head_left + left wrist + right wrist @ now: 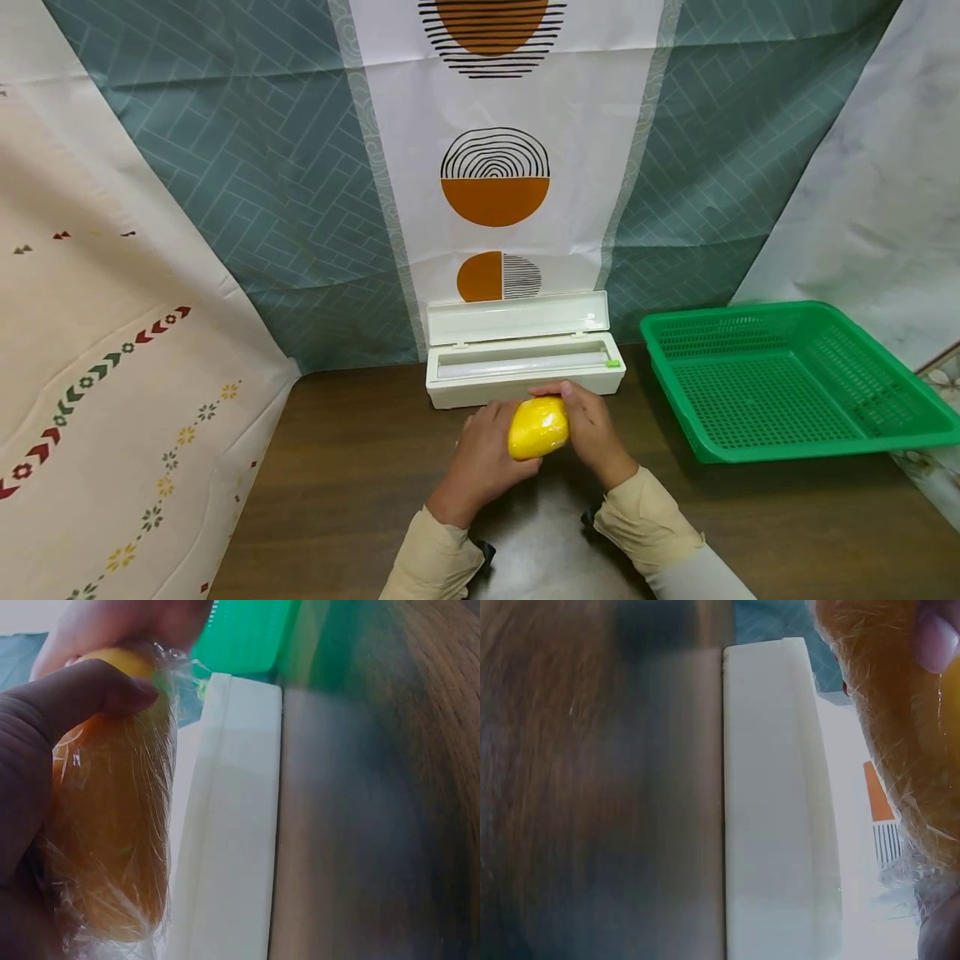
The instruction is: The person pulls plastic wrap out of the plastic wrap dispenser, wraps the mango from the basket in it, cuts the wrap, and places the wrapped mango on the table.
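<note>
Both hands hold a yellow fruit or vegetable [538, 427] wrapped in clear cling film; its exact kind is unclear. My left hand [486, 457] grips its left side, the thumb [112, 688] lying over the film in the left wrist view. From the right, my right hand [596, 433] pinches it, with a fingertip [936, 643] on it in the right wrist view. Crumpled film [90, 941] bunches at one end. Just behind the hands stands a white cling film dispenser [480, 392], lid raised, with a film roll [525, 365] inside.
A green plastic basket [712, 446] stands on the brown wooden table [352, 483] to the right. Patterned cloths hang behind the table [330, 250] and at both sides.
</note>
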`<state>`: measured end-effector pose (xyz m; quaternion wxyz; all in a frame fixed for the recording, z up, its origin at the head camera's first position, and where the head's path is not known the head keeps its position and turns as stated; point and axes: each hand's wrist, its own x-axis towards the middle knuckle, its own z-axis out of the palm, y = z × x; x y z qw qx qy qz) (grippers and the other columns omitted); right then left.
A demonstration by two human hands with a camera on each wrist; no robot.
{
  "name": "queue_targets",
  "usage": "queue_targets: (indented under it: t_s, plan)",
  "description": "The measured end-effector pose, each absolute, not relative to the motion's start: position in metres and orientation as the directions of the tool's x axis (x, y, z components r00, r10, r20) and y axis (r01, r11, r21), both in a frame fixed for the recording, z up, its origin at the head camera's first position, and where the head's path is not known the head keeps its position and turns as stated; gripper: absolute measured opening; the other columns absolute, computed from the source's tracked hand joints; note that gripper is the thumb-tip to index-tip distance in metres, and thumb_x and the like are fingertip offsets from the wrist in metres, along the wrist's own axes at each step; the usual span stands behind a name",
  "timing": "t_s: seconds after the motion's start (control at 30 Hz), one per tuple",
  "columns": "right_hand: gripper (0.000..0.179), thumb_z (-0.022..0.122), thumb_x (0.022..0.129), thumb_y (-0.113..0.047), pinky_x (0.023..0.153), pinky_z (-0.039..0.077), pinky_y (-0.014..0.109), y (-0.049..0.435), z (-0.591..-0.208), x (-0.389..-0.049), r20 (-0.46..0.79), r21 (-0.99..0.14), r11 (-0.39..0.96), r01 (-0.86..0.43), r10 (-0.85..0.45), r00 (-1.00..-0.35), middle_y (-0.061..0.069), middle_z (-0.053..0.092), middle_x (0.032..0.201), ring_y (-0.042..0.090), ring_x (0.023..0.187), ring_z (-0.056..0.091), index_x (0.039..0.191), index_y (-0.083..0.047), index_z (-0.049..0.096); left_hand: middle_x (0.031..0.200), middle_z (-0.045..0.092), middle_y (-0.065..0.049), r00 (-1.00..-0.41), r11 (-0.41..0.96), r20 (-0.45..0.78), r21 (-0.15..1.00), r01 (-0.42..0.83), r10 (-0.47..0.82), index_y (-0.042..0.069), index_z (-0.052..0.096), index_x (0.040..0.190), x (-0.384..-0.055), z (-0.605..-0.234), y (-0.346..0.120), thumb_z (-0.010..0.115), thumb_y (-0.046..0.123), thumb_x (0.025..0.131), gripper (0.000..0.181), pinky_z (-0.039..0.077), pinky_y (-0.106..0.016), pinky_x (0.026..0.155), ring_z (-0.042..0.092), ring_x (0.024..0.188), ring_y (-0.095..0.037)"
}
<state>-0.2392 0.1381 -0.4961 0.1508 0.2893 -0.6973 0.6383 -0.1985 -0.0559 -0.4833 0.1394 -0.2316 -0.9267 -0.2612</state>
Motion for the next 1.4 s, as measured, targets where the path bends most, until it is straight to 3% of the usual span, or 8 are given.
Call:
queue_targets:
  t_s: [0.13, 0.43, 0.73, 0.9, 1.17, 1.4]
  plan:
    - [0.049, 0.026, 0.115, -0.011, 0.094, 0.053, 0.022, 0.139, -0.497, -0.239, 0.530, -0.844, -0.032, -0.535, -0.206, -0.823, 0.025, 0.072, 0.114, 0.017, 0.105, 0.069, 0.116, 0.008, 0.072, 0.112, 0.063, -0.005, -0.854, 0.756, 0.377, 0.420, 0.502, 0.358, 0.006, 0.059, 0.136, -0.197, -0.481, -0.056, 0.086, 0.036, 0.077, 0.071, 0.046, -0.040, 0.081, 0.057, 0.094, -0.020]
    - [0.064, 0.019, 0.117, -0.030, 0.092, 0.055, 0.027, 0.139, -0.501, -0.243, 0.462, -0.885, -0.151, -0.440, -0.178, -0.869, 0.031, 0.069, 0.115, 0.022, 0.104, 0.069, 0.115, 0.011, 0.069, 0.112, 0.064, -0.005, -0.851, 0.759, 0.389, 0.412, 0.504, 0.353, 0.006, 0.060, 0.136, -0.197, -0.481, -0.055, 0.087, 0.036, 0.076, 0.072, 0.046, -0.040, 0.081, 0.058, 0.096, -0.020]
    - [0.080, 0.023, 0.113, -0.050, 0.088, 0.059, 0.033, 0.133, -0.502, -0.244, 0.314, -0.914, -0.306, -0.268, -0.110, -0.943, 0.006, 0.077, 0.110, 0.022, 0.101, 0.072, 0.118, 0.020, 0.061, 0.112, 0.065, -0.006, -0.836, 0.765, 0.424, 0.388, 0.514, 0.347, 0.005, 0.060, 0.135, -0.197, -0.479, -0.054, 0.089, 0.037, 0.074, 0.075, 0.048, -0.042, 0.083, 0.060, 0.096, -0.022]
    - [0.082, 0.025, 0.110, -0.059, 0.088, 0.060, 0.036, 0.131, -0.502, -0.244, 0.232, -0.907, -0.384, -0.175, -0.108, -0.967, 0.005, 0.076, 0.110, 0.023, 0.101, 0.071, 0.119, 0.014, 0.062, 0.113, 0.064, -0.007, -0.843, 0.766, 0.419, 0.399, 0.504, 0.337, 0.005, 0.059, 0.136, -0.197, -0.479, -0.053, 0.090, 0.037, 0.074, 0.077, 0.049, -0.043, 0.084, 0.060, 0.098, -0.022]
    - [0.066, 0.027, 0.113, -0.048, 0.098, 0.056, 0.037, 0.126, -0.505, -0.241, 0.223, -0.823, -0.551, -0.135, -0.095, -0.970, 0.008, 0.075, 0.116, 0.028, 0.114, 0.069, 0.107, -0.004, 0.076, 0.113, 0.064, -0.006, -0.836, 0.758, 0.435, 0.402, 0.513, 0.335, 0.007, 0.060, 0.135, -0.196, -0.477, -0.049, 0.089, 0.039, 0.074, 0.074, 0.049, -0.042, 0.084, 0.061, 0.099, -0.021]
    - [0.046, 0.040, 0.112, -0.024, 0.090, 0.058, 0.036, 0.123, -0.501, -0.239, 0.207, -0.836, -0.523, -0.166, -0.020, -0.978, 0.010, 0.076, 0.101, 0.025, 0.097, 0.071, 0.091, -0.007, 0.076, 0.113, 0.063, -0.005, -0.849, 0.766, 0.413, 0.409, 0.496, 0.329, 0.007, 0.058, 0.136, -0.195, -0.478, -0.046, 0.087, 0.041, 0.076, 0.074, 0.048, -0.041, 0.085, 0.059, 0.098, -0.021]
